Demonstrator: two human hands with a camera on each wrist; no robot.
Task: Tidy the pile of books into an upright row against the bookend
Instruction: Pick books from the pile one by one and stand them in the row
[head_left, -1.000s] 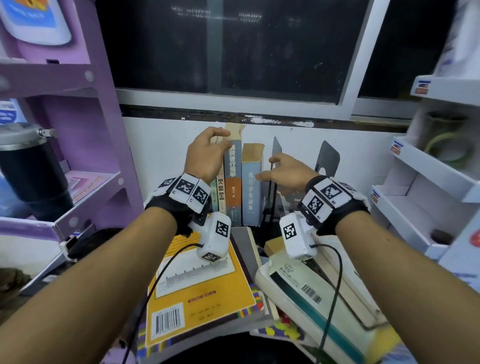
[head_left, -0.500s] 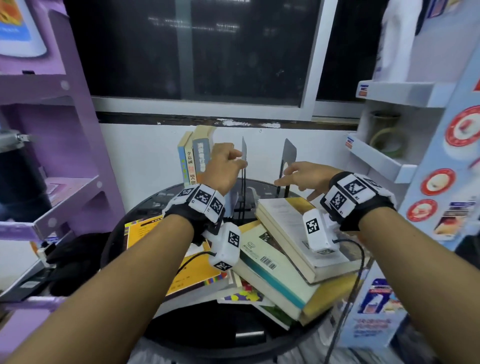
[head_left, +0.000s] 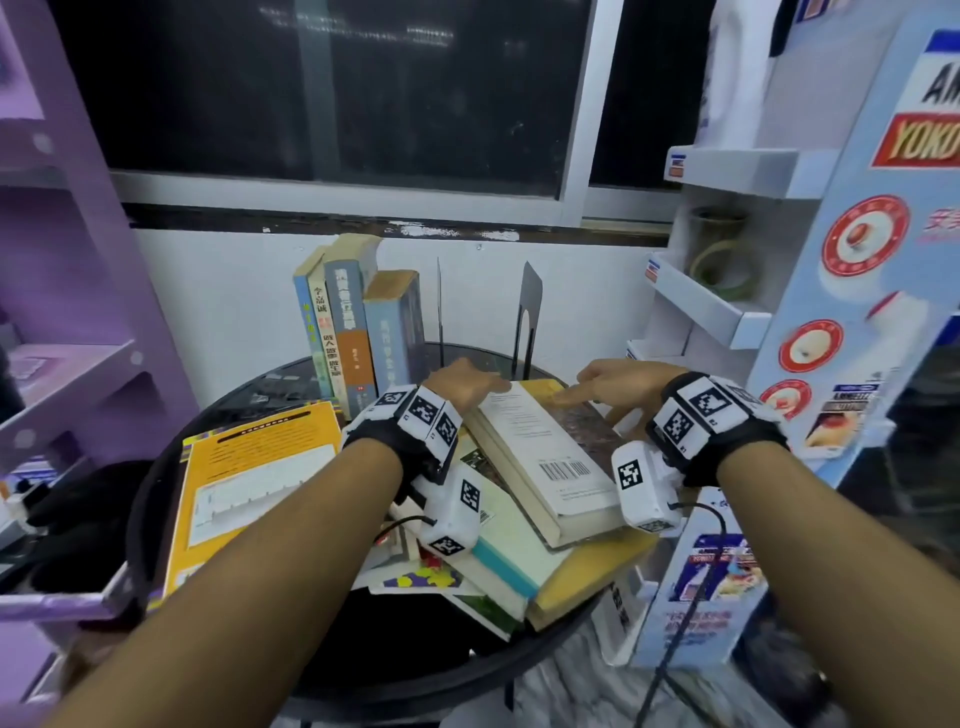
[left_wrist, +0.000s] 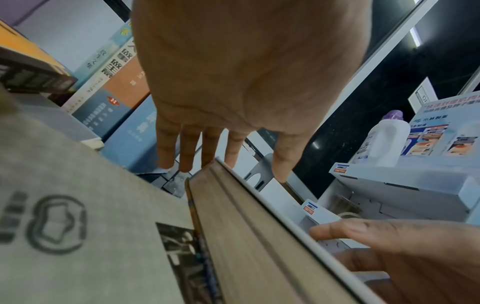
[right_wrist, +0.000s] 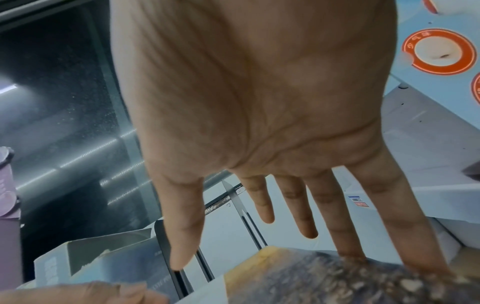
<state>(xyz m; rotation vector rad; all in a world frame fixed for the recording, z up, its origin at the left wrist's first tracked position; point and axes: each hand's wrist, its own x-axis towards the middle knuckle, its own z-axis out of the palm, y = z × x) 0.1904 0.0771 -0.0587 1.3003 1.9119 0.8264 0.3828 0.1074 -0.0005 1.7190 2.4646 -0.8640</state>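
Several books (head_left: 358, 322) stand upright at the back of the round black table (head_left: 415, 649), beside a thin dark bookend (head_left: 440, 306); a second bookend (head_left: 530, 312) stands further right. In front lies a loose pile, topped by a thick white book (head_left: 545, 457) with a barcode. My left hand (head_left: 467, 387) rests on that book's far left corner, its fingers (left_wrist: 187, 148) straight past the page edge (left_wrist: 246, 236). My right hand (head_left: 602, 387) lies open, two fingertips (right_wrist: 350, 246) touching a dark mottled cover (right_wrist: 350, 277) at the book's far right.
A large orange book (head_left: 249, 483) lies flat at the left of the pile. A purple shelf unit (head_left: 78, 338) stands close on the left, a white and blue display rack (head_left: 727, 322) close on the right. The wall and window sill run just behind the table.
Both hands have dropped from the upright books and bookend down onto the top book of the pile. The head view has pulled back and shows the whole table.
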